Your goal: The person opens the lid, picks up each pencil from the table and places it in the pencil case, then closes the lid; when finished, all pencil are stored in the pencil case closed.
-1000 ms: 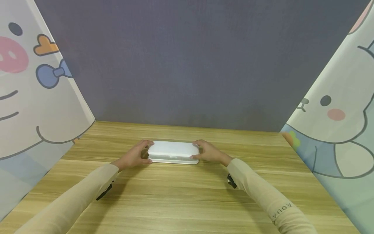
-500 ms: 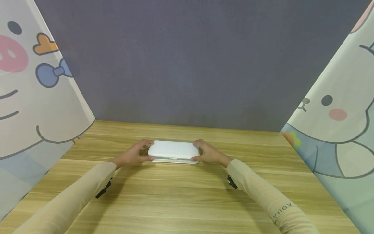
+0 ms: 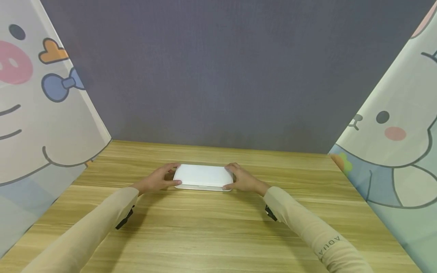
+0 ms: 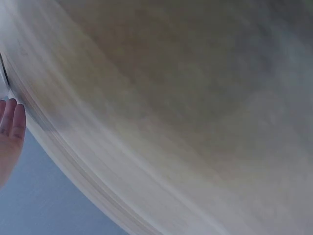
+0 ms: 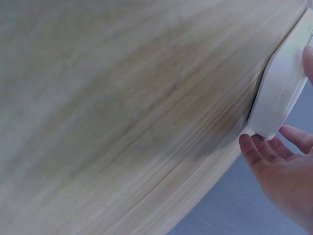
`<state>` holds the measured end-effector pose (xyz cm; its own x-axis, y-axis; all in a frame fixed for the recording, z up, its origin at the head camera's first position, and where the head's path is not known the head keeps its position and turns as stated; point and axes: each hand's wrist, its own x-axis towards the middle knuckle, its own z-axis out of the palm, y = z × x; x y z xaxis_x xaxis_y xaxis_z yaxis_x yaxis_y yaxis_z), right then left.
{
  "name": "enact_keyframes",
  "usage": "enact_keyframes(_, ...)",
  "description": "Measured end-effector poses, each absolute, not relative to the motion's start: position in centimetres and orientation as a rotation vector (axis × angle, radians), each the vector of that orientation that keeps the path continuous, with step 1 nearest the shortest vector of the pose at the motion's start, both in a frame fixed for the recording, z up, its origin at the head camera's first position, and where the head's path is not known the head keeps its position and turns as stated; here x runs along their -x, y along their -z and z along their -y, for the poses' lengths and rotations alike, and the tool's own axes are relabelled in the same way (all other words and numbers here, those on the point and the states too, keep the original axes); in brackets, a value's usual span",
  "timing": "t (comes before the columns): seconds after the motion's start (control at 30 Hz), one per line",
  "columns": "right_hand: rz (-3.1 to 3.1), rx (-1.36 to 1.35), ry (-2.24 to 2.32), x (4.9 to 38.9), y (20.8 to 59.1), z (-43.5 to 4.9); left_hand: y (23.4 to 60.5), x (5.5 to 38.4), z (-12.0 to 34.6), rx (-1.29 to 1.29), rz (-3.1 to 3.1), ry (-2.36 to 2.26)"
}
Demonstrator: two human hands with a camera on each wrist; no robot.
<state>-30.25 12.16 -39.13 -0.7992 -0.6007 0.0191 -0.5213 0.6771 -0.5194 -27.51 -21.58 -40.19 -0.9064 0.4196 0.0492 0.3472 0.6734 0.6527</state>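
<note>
A long white lidded case [image 3: 204, 175] lies on the wooden table in the head view, its lid down over the base and a small clasp at the front. My left hand [image 3: 157, 179] grips its left end, thumb at the front edge and fingers towards the back. At the opposite end my right hand [image 3: 243, 179] holds it the same way. The right wrist view shows the case's end [image 5: 281, 83] beside the fingers of my right hand [image 5: 286, 171]. Only part of my left hand [image 4: 11, 137] shows in the left wrist view.
The wooden table [image 3: 205, 227] runs back to a dark grey upright panel [image 3: 218, 76]. Side panels printed with cartoon animals stand at the left [image 3: 41, 125] and right [image 3: 396, 163]. A dark device [image 3: 271, 213] sits under the right sleeve.
The case's lid has come down at the front, narrowing the gap above the base. My left thumb has shifted slightly right onto the front edge. The right hand stays nearly in place.
</note>
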Motion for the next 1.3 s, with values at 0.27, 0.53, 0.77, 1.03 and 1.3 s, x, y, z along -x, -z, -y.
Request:
enact_keyframes(0.27,-2.73,0.919,0.763,30.22,39.13,-12.22,40.34,27.76,21.59,-0.638,-2.792,-1.03)
enact_keyframes(0.53,-2.756,0.926,0.742,30.35,39.35,-12.02,40.53,27.71,21.59,-0.633,-2.789,-1.028)
enact_keyframes(0.77,-2.759,0.913,0.771,30.13,39.29,-11.94,40.33,27.58,21.38,-0.617,-2.783,-1.031)
enact_keyframes(1.03,-2.772,0.893,0.772,30.19,39.58,-12.03,40.41,27.59,21.36,-0.622,-2.795,-1.015)
enact_keyframes(1.3,-2.756,0.92,0.763,30.39,39.35,-12.16,40.16,27.63,21.3,-0.633,-2.772,-1.033)
